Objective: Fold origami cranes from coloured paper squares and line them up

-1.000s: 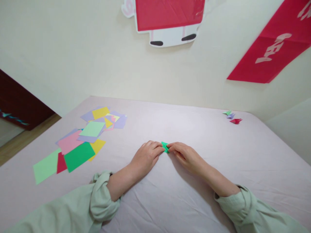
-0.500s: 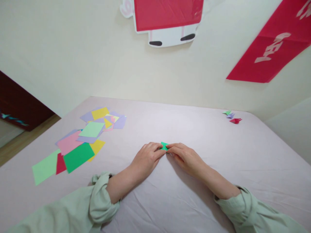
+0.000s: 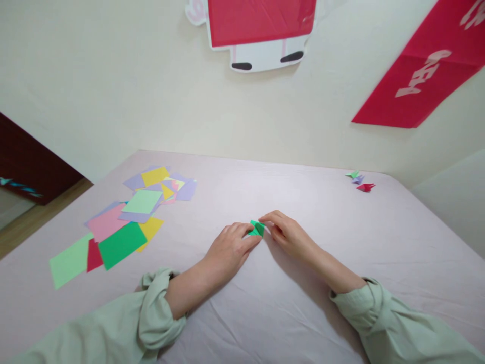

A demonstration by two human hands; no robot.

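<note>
A small green folded paper (image 3: pixel 257 228) lies on the cloth-covered table in front of me, with crease lines and a darker triangular facet showing. My left hand (image 3: pixel 232 247) grips its left side, the thumb along the near edge and the fingers over the top; they hide part of it. At the paper's far right corner is the index fingertip of my right hand (image 3: pixel 290 235). That hand's index finger and thumb are apart, and I cannot tell whether the fingertip touches the paper.
Loose coloured sheets, among them a dark green one (image 3: pixel 122 245) and a pink one (image 3: pixel 108 222), overlap on the left of the table (image 3: pixel 227 187). Three small folded paper figures, a red one (image 3: pixel 366 187) nearest, sit at the far right. Behind the table rises a wall (image 3: pixel 151 91).
My right hand has lifted slightly and its thumb has come off the green paper, so more of the folded surface shows. The left hand stays in place.
</note>
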